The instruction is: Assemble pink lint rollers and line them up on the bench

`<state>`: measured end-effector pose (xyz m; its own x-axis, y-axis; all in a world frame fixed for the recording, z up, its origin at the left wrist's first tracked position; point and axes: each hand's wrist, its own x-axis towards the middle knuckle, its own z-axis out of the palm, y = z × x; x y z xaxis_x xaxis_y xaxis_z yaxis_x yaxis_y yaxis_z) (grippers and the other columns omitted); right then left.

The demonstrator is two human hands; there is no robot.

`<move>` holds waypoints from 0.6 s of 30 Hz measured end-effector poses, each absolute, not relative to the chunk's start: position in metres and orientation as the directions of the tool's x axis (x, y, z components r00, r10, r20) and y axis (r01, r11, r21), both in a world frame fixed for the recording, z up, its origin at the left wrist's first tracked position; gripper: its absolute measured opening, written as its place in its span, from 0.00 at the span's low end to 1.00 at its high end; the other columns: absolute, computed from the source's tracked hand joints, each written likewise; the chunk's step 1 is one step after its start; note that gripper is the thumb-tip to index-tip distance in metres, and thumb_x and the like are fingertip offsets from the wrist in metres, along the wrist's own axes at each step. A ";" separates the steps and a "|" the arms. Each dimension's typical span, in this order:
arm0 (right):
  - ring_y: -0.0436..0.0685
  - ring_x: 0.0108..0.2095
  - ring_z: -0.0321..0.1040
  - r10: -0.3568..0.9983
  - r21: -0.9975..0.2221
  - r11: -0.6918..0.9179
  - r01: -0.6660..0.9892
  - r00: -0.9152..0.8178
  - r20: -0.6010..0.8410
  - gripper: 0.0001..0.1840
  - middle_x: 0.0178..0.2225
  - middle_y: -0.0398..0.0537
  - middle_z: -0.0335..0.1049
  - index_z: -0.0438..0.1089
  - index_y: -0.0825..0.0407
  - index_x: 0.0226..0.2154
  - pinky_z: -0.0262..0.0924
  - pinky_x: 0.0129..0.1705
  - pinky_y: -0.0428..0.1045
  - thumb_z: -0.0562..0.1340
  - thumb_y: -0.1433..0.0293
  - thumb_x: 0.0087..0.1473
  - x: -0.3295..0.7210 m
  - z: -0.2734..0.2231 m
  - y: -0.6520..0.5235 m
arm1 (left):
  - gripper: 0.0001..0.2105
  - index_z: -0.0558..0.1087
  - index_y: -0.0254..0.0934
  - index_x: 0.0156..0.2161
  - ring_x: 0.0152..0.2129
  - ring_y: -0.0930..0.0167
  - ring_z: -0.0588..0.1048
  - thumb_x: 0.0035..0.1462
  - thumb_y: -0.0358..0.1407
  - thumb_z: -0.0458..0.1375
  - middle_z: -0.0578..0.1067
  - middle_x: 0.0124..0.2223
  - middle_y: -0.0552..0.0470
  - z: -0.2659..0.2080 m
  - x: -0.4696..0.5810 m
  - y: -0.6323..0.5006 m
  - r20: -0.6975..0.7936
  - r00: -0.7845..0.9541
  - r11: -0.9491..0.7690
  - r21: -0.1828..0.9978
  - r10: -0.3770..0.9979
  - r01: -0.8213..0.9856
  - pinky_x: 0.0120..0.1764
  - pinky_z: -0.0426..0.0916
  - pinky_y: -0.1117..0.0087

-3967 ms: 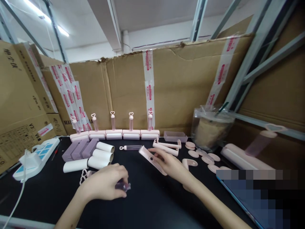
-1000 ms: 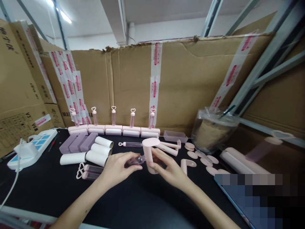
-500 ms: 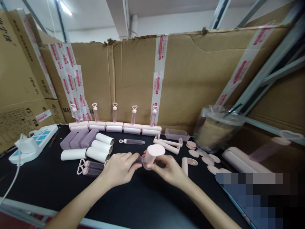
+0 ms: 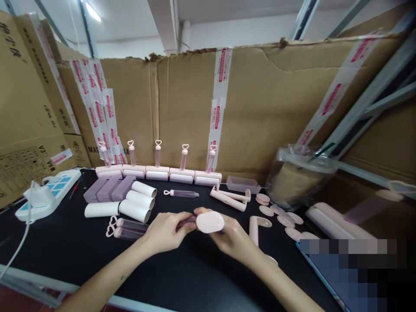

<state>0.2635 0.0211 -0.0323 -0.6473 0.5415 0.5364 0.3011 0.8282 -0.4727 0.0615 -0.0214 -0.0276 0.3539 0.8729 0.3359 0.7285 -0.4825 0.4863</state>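
Observation:
My right hand (image 4: 232, 236) is closed around a pink lint roller body (image 4: 210, 222), its oval end turned up towards me. Closed on a translucent purple handle (image 4: 191, 219), my left hand (image 4: 164, 234) meets that body from the left; fingers hide the joint. Two more handles with heart-shaped loops (image 4: 130, 229) lie beside my left wrist. Beyond my hands is a single loose handle (image 4: 183, 193). Pink roller frame parts (image 4: 229, 200) rest behind my right hand, and an L-shaped pink frame (image 4: 255, 229) lies to its right.
Several assembled lint rollers (image 4: 182, 175) line the back, handles upright. At left are white paper rolls (image 4: 102, 210), purple covers (image 4: 108, 189) and a power strip (image 4: 48, 195). Pink oval discs (image 4: 266, 211), a bagged cup (image 4: 294, 177) and another roller (image 4: 338, 221) are at right.
The pink body has tilted, so its oval end now faces me more and its side is hidden. Both hands stay together, and the view has shifted slightly.

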 end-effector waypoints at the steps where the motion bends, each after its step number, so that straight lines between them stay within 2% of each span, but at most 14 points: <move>1: 0.60 0.45 0.68 0.542 -0.475 0.827 0.300 -0.649 0.534 0.17 0.46 0.50 0.71 0.67 0.46 0.49 0.62 0.49 0.54 0.56 0.69 0.56 0.264 -0.031 0.021 | 0.12 0.71 0.41 0.40 0.26 0.69 0.75 0.60 0.41 0.47 0.77 0.31 0.54 -0.028 0.062 -0.021 0.341 0.354 -0.487 0.493 0.871 0.721 0.28 0.62 0.74; 3: 0.60 0.43 0.69 0.561 -0.499 0.811 0.307 -0.653 0.509 0.15 0.43 0.50 0.72 0.70 0.46 0.45 0.64 0.46 0.53 0.57 0.67 0.55 0.264 -0.029 0.021 | 0.11 0.70 0.40 0.39 0.26 0.69 0.74 0.59 0.41 0.48 0.76 0.30 0.54 -0.028 0.061 -0.020 0.330 0.363 -0.489 0.519 0.871 0.701 0.29 0.62 0.73; 5: 0.60 0.40 0.70 0.604 -0.551 0.770 0.322 -0.647 0.465 0.14 0.41 0.51 0.72 0.72 0.47 0.42 0.66 0.41 0.52 0.59 0.64 0.53 0.265 -0.023 0.019 | 0.11 0.69 0.39 0.41 0.23 0.70 0.72 0.57 0.41 0.50 0.74 0.27 0.54 -0.028 0.060 -0.020 0.292 0.376 -0.475 0.592 0.879 0.651 0.27 0.62 0.73; 9: 0.57 0.33 0.70 0.742 -0.722 0.620 0.307 -0.528 0.412 0.23 0.36 0.49 0.73 0.67 0.49 0.49 0.67 0.35 0.50 0.62 0.59 0.50 0.268 -0.006 0.013 | 0.17 0.64 0.35 0.48 0.24 0.73 0.70 0.55 0.40 0.54 0.72 0.31 0.53 -0.024 0.063 -0.021 0.234 0.428 -0.417 0.813 0.873 0.406 0.29 0.63 0.74; 12: 0.56 0.33 0.71 0.820 -0.827 0.475 0.300 -0.492 0.292 0.22 0.35 0.49 0.74 0.68 0.52 0.47 0.66 0.35 0.49 0.60 0.58 0.52 0.271 0.003 0.012 | 0.13 0.69 0.34 0.41 0.26 0.74 0.68 0.55 0.42 0.54 0.70 0.32 0.53 -0.024 0.067 -0.021 0.151 0.481 -0.338 0.881 0.864 0.330 0.31 0.63 0.74; 15: 0.56 0.34 0.70 0.827 -0.825 0.431 0.366 -0.525 0.199 0.21 0.37 0.50 0.74 0.71 0.54 0.42 0.64 0.33 0.48 0.59 0.57 0.51 0.274 -0.002 0.018 | 0.15 0.70 0.34 0.38 0.25 0.75 0.66 0.49 0.43 0.59 0.68 0.30 0.55 -0.034 0.070 -0.017 0.064 0.410 -0.244 0.882 0.910 0.404 0.30 0.62 0.74; 18: 0.54 0.28 0.68 0.821 -0.754 0.439 0.489 -0.559 0.115 0.21 0.33 0.48 0.75 0.73 0.54 0.39 0.61 0.27 0.46 0.57 0.56 0.52 0.275 -0.015 0.026 | 0.19 0.69 0.33 0.39 0.22 0.75 0.67 0.43 0.43 0.62 0.70 0.28 0.55 -0.048 0.073 -0.014 -0.044 0.280 -0.098 0.875 0.959 0.473 0.26 0.61 0.75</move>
